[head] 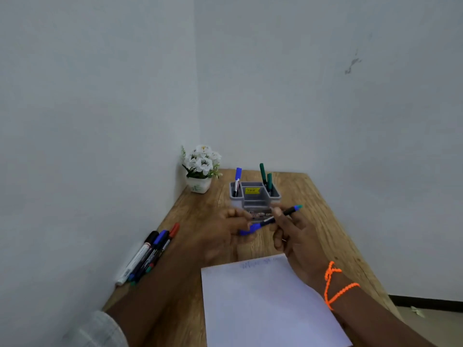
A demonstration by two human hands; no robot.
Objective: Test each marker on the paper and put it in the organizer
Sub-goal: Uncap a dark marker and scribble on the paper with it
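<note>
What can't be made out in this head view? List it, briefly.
- Cap on or off the blue marker: motion blur, and the left hand covers that end.
- Scribbles at the paper's top edge: too faint to read.
- Organizer's front label: behind both hands.
- Paper's near edge: cut off by the frame bottom.
- Print on the markers by the wall: too small.

Left hand [225, 231] is blurred; paper [270, 309] scribbles perhaps blue, unreadable.
</note>
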